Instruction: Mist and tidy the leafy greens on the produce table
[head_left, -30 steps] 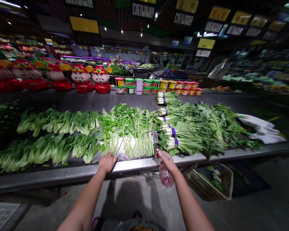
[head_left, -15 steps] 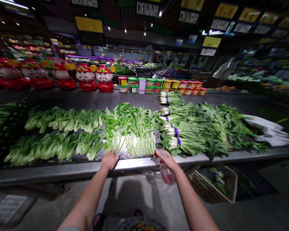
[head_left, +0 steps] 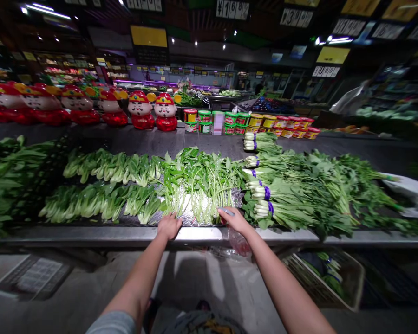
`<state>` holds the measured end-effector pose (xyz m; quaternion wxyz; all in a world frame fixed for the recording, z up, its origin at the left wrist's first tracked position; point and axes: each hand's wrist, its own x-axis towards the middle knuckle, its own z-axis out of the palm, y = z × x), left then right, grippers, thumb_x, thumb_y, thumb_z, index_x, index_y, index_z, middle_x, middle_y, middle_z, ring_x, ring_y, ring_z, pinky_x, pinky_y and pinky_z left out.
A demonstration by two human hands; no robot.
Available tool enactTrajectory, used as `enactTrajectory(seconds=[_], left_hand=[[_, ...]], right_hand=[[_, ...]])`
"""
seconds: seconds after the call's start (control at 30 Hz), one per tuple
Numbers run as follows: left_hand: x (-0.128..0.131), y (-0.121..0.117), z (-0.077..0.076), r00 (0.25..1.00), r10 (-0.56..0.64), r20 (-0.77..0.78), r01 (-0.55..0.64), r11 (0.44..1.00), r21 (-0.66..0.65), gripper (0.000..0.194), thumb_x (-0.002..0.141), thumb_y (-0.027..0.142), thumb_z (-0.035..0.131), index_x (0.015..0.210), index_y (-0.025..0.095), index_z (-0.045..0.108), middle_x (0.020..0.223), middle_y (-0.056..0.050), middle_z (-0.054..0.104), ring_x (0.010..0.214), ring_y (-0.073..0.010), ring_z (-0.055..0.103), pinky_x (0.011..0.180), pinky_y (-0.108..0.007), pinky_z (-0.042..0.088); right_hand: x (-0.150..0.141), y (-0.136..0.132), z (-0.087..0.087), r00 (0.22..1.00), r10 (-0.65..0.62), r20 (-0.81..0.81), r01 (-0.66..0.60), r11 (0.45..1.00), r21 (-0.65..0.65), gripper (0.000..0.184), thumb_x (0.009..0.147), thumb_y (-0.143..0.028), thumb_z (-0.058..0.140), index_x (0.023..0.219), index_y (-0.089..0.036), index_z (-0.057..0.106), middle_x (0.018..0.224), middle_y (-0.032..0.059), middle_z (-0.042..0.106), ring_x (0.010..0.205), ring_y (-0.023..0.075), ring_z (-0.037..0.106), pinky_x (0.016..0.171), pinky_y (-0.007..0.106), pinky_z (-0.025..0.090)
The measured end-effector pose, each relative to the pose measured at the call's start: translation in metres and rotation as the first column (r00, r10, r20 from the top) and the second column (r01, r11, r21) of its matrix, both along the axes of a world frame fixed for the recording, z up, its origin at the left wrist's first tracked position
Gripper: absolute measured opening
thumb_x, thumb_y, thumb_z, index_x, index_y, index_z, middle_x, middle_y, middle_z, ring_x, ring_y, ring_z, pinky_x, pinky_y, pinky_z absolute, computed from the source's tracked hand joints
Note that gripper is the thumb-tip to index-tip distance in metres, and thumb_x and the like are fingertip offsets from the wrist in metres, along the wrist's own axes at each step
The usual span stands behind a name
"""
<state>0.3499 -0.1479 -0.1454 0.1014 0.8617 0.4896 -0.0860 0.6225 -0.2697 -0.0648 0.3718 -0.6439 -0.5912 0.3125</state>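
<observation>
My left hand rests palm down on the metal rim of the produce counter, fingers flat, touching the stem ends of a pile of loose leafy greens. My right hand is closed round the top of a clear pinkish spray bottle, which hangs below the hand in front of the counter edge. Bundled greens with purple ties lie just right of that hand.
Bok choy lies in rows to the left. Red figurines and coloured tubs line the back of the counter. A basket with vegetables sits on the floor at right. White bags lie at the far right.
Both hands have come closer to the counter; the right hand with the bottle now reaches over the rim by the greens. The view has shifted rightward along the display.
</observation>
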Motion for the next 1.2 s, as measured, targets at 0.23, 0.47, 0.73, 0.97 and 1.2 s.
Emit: enactTrajectory(seconds=[0.23,0.47,0.73,0.97,1.2], left_hand=[[0.000,0.003,-0.008,1.000,0.007,0.014,-0.007,1.000,-0.002,0.061,0.100,0.044,0.018,0.118,0.018,0.071,0.155,-0.009,0.041,0.144,-0.0302,0.034,0.117,-0.046,0.028],[0.000,-0.002,0.000,0.999,0.010,0.031,-0.010,1.000,-0.010,0.062,0.100,0.044,0.017,0.119,0.018,0.070,0.155,-0.009,0.040,0.145,-0.0303,0.033,0.116,-0.047,0.029],[0.000,-0.004,-0.005,0.994,0.060,0.095,-0.061,0.998,0.010,0.053,0.100,0.043,0.023,0.139,0.021,0.052,0.152,-0.008,0.046,0.144,-0.0269,0.035,0.117,-0.046,0.028],[0.000,-0.004,-0.006,0.994,0.062,0.086,-0.063,0.998,0.009,0.053,0.100,0.045,0.023,0.138,0.021,0.052,0.151,-0.008,0.047,0.143,-0.0260,0.037,0.117,-0.043,0.028],[0.001,-0.006,-0.001,0.994,0.058,0.090,-0.059,0.998,0.007,0.054,0.100,0.043,0.023,0.136,0.020,0.056,0.152,-0.008,0.045,0.143,-0.0279,0.037,0.117,-0.046,0.029]], right_hand=[[-0.005,0.018,0.037,0.994,0.087,-0.067,-0.083,0.995,0.050,0.051,0.087,-0.066,0.050,0.076,-0.019,0.067,0.084,0.0049,0.069,0.081,0.0205,0.062,0.076,0.031,0.047],[-0.021,0.044,0.047,0.977,0.207,-0.059,-0.205,0.978,0.027,0.055,0.086,-0.069,0.051,0.072,-0.019,0.069,0.078,0.0050,0.070,0.071,0.0186,0.061,0.064,0.029,0.047],[-0.021,0.049,0.034,0.962,0.270,-0.046,-0.272,0.962,-0.038,0.052,0.083,-0.068,0.056,0.060,-0.022,0.060,0.054,-0.0004,0.058,0.051,0.0143,0.051,0.053,0.028,0.044],[-0.017,0.069,0.063,0.980,0.184,-0.079,-0.181,0.982,0.052,0.049,0.085,-0.065,0.055,0.088,-0.019,0.071,0.090,0.0077,0.071,0.083,0.0220,0.065,0.063,0.030,0.051],[-0.029,0.098,0.070,0.995,0.031,-0.092,-0.018,0.989,0.144,0.053,0.086,-0.067,0.050,0.081,-0.018,0.069,0.085,0.0082,0.071,0.074,0.0207,0.063,0.057,0.030,0.049]])
